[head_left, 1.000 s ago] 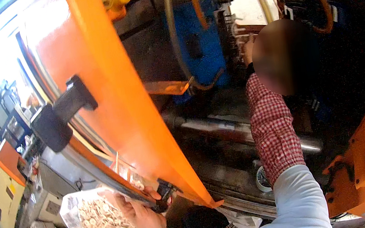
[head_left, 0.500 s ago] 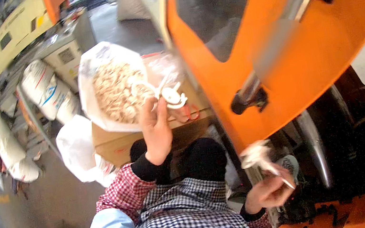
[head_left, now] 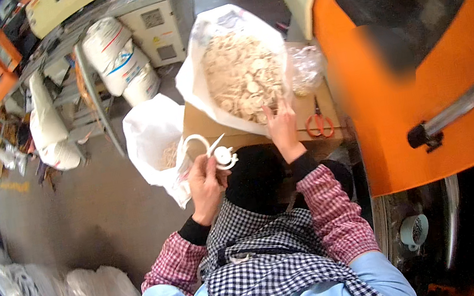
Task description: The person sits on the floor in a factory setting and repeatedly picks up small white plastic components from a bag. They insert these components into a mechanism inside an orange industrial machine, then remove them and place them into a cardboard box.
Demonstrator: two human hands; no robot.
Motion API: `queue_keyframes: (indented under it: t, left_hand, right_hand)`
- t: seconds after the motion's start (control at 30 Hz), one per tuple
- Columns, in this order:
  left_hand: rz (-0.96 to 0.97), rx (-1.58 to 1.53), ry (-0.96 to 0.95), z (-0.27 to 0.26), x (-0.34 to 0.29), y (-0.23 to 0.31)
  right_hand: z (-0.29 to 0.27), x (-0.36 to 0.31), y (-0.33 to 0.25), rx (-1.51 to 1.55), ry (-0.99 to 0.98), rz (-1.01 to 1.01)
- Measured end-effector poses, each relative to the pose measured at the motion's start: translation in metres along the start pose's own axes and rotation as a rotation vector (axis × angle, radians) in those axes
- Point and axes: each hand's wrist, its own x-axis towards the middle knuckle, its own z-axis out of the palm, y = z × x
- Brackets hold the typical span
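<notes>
Nothing I can actually read here, tbh. There's a dark, square code-like patch [head_left: 152, 18] on the front of the grey cabinet [head_left: 138, 38], with a tiny yellow sticker [head_left: 156, 38] below it. The stacked white sacks [head_left: 106, 39] have blue and red print, too small to make out. Yellow marking [head_left: 15, 186] on the floor [head_left: 80, 202] looks like lettering, but blurry.

Just off center toward nine o'clock, white plastic [head_left: 224, 156] is partly hidden by the left hand [head_left: 205, 189]; an orange door [head_left: 373, 137], blurred in part at two, is cropped at three.
</notes>
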Motion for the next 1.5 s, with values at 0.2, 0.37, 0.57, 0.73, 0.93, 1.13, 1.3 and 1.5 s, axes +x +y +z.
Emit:
queue_keyframes:
  t: [0.2, 0.37, 0.57, 0.73, 0.93, 1.13, 1.3, 1.5]
  left_hand:
    - [-0.297, -0.199, -0.282, -0.018, 0.008, 0.01]
    - [-0.453, -0.105, -0.505, -0.026, 0.011, 0.012]
    - [-0.082, 0.241, -0.339, -0.023, 0.005, -0.002]
    - [1.134, 0.896, -0.313, -0.04, 0.004, -0.004]
    - [0.96, 0.691, -0.375, -0.079, 0.013, -0.026]
    - [0.512, 0.96, 0.345, -0.148, 0.09, -0.057]
    - [0.2, 1.267, 0.286, -0.223, 0.135, -0.134]
    - [0.147, 1.044, 0.023, -0.164, 0.075, -0.139]
  right_hand:
    - [-0.087, -0.014, -0.09, 0.395, -0.462, -0.703]
    - [-0.1, -0.021, -0.088, 0.399, -0.627, -0.781]
    - [-0.092, -0.028, -0.082, 0.458, -0.743, -0.62]
    - [-0.068, -0.052, -0.084, 0.779, -1.235, 0.48]
    - [-0.029, -0.078, -0.053, 1.138, -1.269, 1.039]
    - [0.007, -0.023, -0.056, 0.819, -0.794, 0.596]
    - [0.039, 0.002, -0.058, 0.793, -0.658, 0.629]
    - [0.071, 0.081, -0.052, 0.881, -0.502, 0.634]
